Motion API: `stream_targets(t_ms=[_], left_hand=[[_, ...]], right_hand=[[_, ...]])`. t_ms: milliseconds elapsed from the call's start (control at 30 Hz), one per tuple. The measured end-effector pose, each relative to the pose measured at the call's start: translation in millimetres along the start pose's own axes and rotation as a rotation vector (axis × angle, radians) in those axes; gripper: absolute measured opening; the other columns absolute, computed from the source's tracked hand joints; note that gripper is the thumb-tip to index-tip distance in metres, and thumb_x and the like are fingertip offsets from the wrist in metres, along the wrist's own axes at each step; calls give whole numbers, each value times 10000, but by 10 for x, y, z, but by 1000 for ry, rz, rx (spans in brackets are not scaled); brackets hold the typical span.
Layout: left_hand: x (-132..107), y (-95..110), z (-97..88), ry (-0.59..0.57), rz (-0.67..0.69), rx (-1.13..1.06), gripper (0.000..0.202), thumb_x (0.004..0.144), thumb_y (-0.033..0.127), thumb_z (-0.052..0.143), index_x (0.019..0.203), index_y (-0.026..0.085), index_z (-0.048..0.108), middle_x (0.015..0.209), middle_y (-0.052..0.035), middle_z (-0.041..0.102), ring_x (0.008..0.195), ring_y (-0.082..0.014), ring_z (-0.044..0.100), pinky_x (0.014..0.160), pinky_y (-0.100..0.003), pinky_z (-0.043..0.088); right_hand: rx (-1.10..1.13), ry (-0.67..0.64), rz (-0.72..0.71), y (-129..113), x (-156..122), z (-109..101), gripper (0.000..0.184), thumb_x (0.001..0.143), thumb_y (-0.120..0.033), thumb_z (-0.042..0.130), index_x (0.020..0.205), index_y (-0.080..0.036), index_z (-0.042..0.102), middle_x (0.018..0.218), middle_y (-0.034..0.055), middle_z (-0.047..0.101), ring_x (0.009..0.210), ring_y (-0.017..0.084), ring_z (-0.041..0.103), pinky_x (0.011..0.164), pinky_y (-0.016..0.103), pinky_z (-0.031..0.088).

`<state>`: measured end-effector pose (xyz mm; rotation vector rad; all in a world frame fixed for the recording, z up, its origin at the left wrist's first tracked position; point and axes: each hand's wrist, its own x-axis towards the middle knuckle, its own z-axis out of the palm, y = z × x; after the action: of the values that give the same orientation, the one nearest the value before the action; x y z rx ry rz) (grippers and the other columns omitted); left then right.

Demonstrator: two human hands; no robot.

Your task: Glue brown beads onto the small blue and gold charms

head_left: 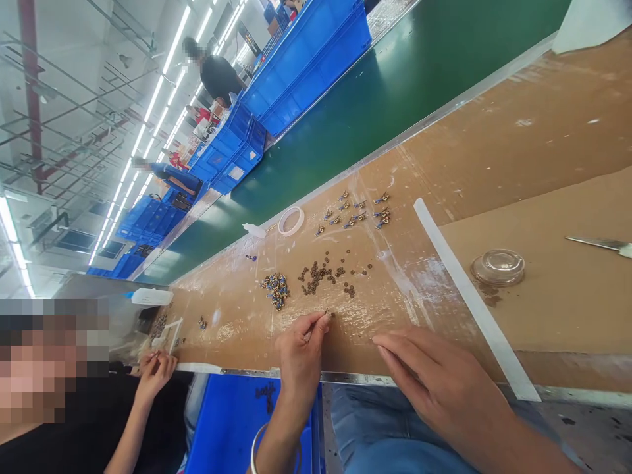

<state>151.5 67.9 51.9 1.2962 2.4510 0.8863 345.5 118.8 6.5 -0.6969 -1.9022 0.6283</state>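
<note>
My left hand [301, 345] is closed in a pinch above the near part of the cardboard-covered bench. Thumb and forefinger grip a tiny dark piece [326, 311], too small to name. Just beyond it lies a loose cluster of small brown discs [318, 275]. Left of these is a pile of tiny blue-and-gold figures [275, 289]; several more figures [359, 216] stand spaced apart farther back. To the right, my right hand [434, 375] hovers low by the bench's front edge, fingers stretched out and close together, with nothing visible in them.
Behind the discs are a tape roll [291, 221] and a white squeeze bottle [253, 230]. A clear round dish [498, 267] and a pointed metal blade [592, 242] lie right. A green conveyor belt [336, 131] runs behind. A co-worker's hand [157, 368] works at left.
</note>
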Motion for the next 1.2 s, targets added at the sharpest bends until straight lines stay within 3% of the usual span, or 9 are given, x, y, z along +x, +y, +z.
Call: stream_targets(t_ms=[933,1033,1200], left_hand=[[82,107,6,-52,80,234,159,787,349,665,762,236,773,771,-42,780,729,-227,712,723,-328,521],[83,103,-8,-70,29,142,152,779,345,681,758,230,777,733,-35,772,692,-210,709,683,-306,533],[-100,185,-59,-33,-85,-285,154,728,336,761,803,203,783,667,-22,758,668,-194,712,691,-293,582]], right_hand=[[17,-17,41,-6,1,-18,177,967,-123,450,982,-154,623,840,53,687,778,160,658,719,288,536],[46,-27,56,-2,2,-18,175,964,-121,455,981,-160,624,855,53,691,790,161,660,745,289,542],[204,-37,159,-24,100,-44,212,969,-151,445,952,-198,652,846,31,697,789,135,673,725,241,559]])
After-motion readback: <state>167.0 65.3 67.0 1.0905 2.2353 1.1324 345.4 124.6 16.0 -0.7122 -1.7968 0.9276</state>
